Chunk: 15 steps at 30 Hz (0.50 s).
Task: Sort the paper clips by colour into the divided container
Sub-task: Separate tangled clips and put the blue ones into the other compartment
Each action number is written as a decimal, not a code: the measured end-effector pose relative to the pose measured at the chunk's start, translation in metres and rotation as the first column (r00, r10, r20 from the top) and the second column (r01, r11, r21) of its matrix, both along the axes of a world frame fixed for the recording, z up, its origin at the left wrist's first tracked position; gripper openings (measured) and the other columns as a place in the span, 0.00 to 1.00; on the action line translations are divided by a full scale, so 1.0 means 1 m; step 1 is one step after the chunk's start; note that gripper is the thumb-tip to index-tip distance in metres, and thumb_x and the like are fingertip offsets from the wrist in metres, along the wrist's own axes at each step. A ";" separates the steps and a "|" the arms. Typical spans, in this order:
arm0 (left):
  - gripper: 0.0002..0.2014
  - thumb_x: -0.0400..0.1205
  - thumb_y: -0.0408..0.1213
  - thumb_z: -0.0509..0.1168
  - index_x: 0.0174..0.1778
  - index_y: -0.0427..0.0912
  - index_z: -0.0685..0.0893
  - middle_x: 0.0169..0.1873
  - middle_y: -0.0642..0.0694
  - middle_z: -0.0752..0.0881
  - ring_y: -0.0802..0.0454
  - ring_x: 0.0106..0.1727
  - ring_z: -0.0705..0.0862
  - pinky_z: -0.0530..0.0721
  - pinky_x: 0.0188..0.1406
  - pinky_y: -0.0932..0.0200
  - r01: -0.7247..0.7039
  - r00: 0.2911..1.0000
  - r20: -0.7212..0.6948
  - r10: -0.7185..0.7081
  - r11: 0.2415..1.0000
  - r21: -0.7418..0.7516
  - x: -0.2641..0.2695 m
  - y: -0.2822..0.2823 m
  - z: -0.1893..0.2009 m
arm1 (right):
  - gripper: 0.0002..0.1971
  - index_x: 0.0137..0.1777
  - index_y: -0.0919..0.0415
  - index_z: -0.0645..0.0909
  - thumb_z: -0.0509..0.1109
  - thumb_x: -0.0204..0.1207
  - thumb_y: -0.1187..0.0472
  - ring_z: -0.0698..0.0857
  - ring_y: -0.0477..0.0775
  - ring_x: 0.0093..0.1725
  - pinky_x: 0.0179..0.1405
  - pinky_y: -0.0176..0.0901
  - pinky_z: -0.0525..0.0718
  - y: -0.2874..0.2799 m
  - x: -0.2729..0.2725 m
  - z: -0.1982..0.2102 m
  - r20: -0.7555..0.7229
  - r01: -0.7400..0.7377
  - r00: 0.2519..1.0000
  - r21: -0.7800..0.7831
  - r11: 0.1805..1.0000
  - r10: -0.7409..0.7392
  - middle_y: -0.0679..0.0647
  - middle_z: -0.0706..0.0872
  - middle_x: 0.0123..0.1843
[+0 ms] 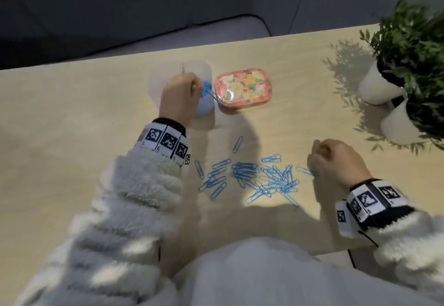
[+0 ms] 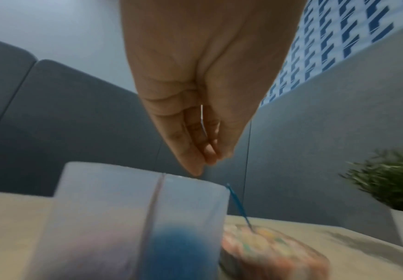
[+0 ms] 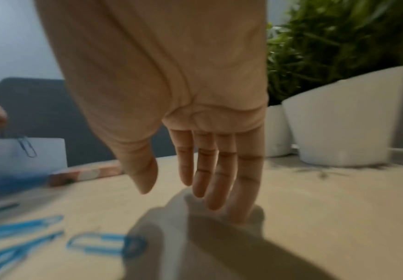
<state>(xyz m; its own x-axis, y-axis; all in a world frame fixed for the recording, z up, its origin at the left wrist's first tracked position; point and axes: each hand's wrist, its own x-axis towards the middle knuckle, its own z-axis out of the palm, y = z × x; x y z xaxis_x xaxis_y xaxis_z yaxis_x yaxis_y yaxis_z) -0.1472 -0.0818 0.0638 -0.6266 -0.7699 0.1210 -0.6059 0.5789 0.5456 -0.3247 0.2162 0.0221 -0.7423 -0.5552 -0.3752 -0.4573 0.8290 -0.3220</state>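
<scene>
A translucent divided container (image 1: pixel 163 82) stands at the far middle of the table, with blue clips (image 1: pixel 206 89) heaped in its right compartment (image 2: pixel 183 217). My left hand (image 1: pixel 192 87) hovers over it, fingertips (image 2: pixel 195 168) bunched and pointing down, pinching a thin blue clip (image 2: pixel 203 121). Another blue clip (image 2: pixel 237 204) slants from the container's rim onto the tin. A pile of blue paper clips (image 1: pixel 252 178) lies near me on the table. My right hand (image 1: pixel 319 152) rests right of the pile, fingers (image 3: pixel 246 180) relaxed and empty.
A floral tin (image 1: pixel 243 90) sits right beside the container. Two white pots with green plants (image 1: pixel 384 84) stand at the far right, close to my right hand. The wooden table (image 1: pixel 72 113) ends near a dark sofa behind.
</scene>
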 end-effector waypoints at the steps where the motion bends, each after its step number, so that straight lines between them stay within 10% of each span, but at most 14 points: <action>1: 0.07 0.79 0.33 0.62 0.47 0.37 0.85 0.46 0.38 0.86 0.41 0.50 0.82 0.78 0.50 0.51 0.039 0.999 -0.028 -0.039 0.999 -0.021 0.012 0.012 -0.004 | 0.13 0.44 0.58 0.80 0.71 0.67 0.49 0.83 0.66 0.48 0.45 0.51 0.79 0.010 0.002 -0.005 0.024 0.012 1.000 0.018 1.000 -0.012 0.63 0.84 0.46; 5: 0.09 0.78 0.40 0.64 0.49 0.40 0.82 0.45 0.42 0.82 0.43 0.49 0.80 0.75 0.50 0.52 0.198 0.978 0.068 -0.198 0.980 0.006 0.067 0.062 -0.037 | 0.31 0.66 0.62 0.75 0.78 0.66 0.50 0.80 0.59 0.55 0.58 0.45 0.76 0.028 0.021 -0.019 0.138 -0.023 0.990 -0.106 0.994 0.038 0.59 0.79 0.53; 11: 0.33 0.62 0.54 0.76 0.57 0.40 0.75 0.49 0.46 0.73 0.44 0.54 0.77 0.73 0.56 0.56 0.055 0.947 0.282 -0.156 0.940 0.336 0.114 0.118 -0.072 | 0.40 0.67 0.61 0.73 0.85 0.55 0.54 0.78 0.52 0.55 0.57 0.38 0.74 0.007 0.065 -0.032 0.209 -0.226 0.938 -0.237 0.945 0.277 0.52 0.74 0.53; 15: 0.22 0.71 0.42 0.73 0.58 0.38 0.78 0.52 0.39 0.76 0.41 0.55 0.79 0.77 0.59 0.50 0.147 0.950 0.217 -0.225 0.934 0.326 0.093 0.130 -0.076 | 0.36 0.69 0.60 0.71 0.81 0.61 0.58 0.79 0.59 0.60 0.59 0.42 0.72 -0.026 0.092 -0.032 0.170 -0.348 0.902 -0.254 0.902 0.396 0.59 0.74 0.62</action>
